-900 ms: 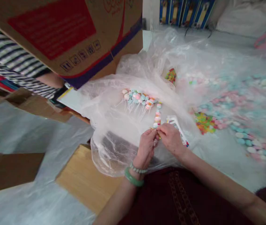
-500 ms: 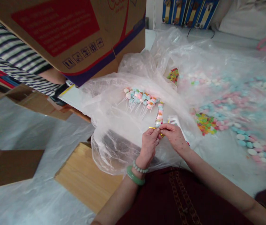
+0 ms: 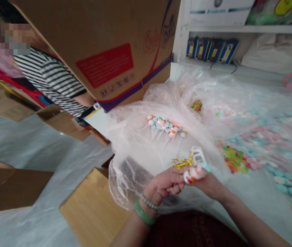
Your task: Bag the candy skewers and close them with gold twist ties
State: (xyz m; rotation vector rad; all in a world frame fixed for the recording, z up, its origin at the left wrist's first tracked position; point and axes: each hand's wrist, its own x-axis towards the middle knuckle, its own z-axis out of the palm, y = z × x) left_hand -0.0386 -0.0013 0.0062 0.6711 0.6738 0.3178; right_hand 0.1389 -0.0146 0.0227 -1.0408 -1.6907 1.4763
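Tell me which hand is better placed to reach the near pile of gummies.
Right, most likely. The right hand is nearer the gummies; the left hand is farther across, touching one end of the wrapped candy, which partly hides the right hand.

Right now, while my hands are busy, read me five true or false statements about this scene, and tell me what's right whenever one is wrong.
1. The left hand and the right hand meet at the marshmallow packet. True.
2. A bangle circles the right wrist. False: the green bangle is on the left one.
3. The marshmallow sticks lie beyond the hands, apart from them. True.
4. The other person's sleeve is plain red. False: the striped sleeve is dark and light.
5. Gold strands show next to the hands. True.
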